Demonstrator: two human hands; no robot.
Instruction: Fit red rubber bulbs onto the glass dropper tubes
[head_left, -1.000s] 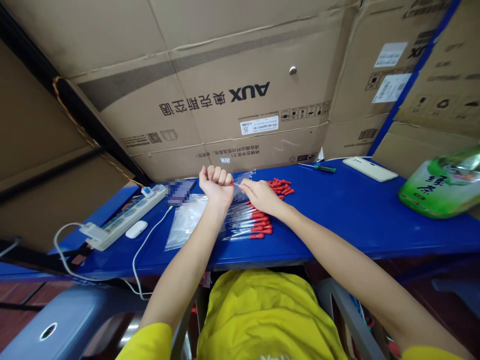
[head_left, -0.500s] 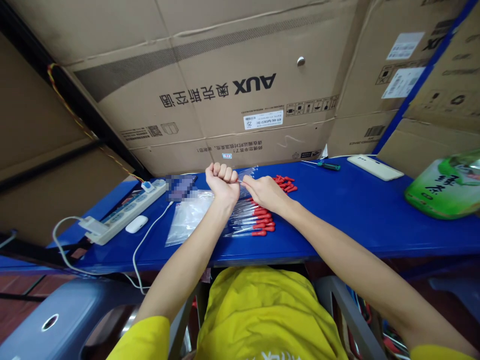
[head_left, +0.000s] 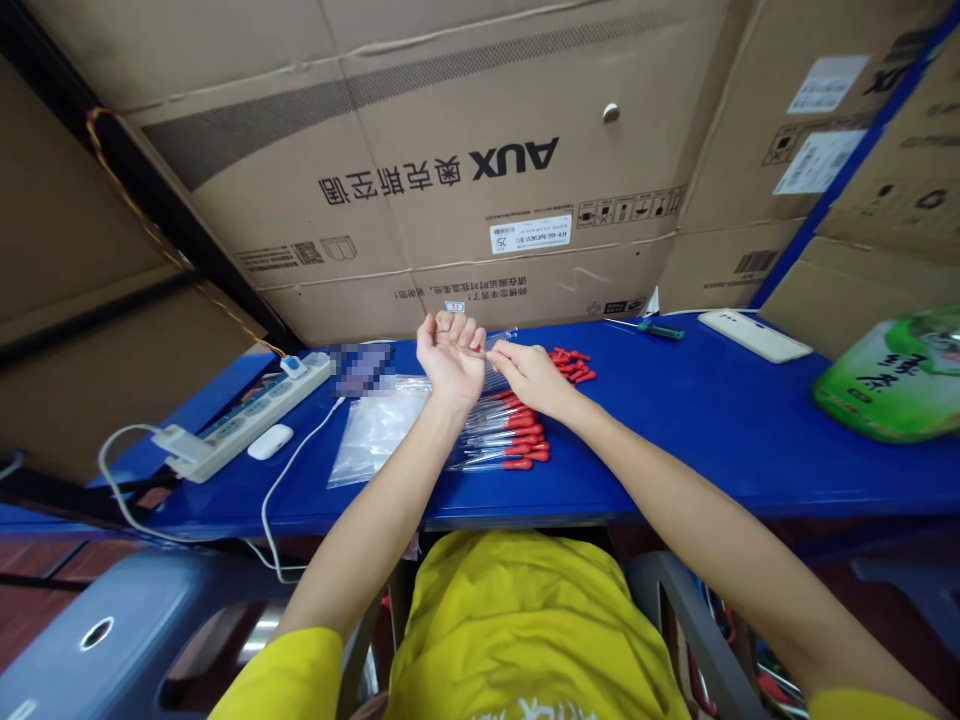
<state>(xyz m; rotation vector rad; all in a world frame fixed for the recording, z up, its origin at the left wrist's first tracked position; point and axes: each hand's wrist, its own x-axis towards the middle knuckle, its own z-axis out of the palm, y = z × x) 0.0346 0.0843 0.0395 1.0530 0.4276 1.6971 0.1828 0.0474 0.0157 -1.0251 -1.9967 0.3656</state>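
Observation:
My left hand (head_left: pixel 454 362) is turned palm up with its fingers curled, and a small bit of red, like a rubber bulb, shows at its fingers. Right beside it, my right hand (head_left: pixel 534 378) pinches a thin clear tube, like a dropper's glass stem; most of it is hidden by the fingers. Below the hands lies a row of droppers (head_left: pixel 517 450) with clear stems and red bulbs pointing right. Loose red bulbs (head_left: pixel 574 365) are heaped just past my right hand. More clear tubes (head_left: pixel 496 378) lie partly hidden between my hands.
Clear plastic bags (head_left: pixel 379 430) lie left of the droppers on the blue table (head_left: pixel 675 440). Further left are a phone (head_left: pixel 364 368), a white earbud case (head_left: pixel 270 441) and a power strip (head_left: pixel 255 415). Rightward lie a screwdriver (head_left: pixel 652 329), a pale phone-like slab (head_left: pixel 754 334) and a green package (head_left: pixel 885 380).
My left hand's fist has loosened, its fingers lifting away from the palm so that red shows. My right hand keeps its pinch close by. The view has shifted slightly.

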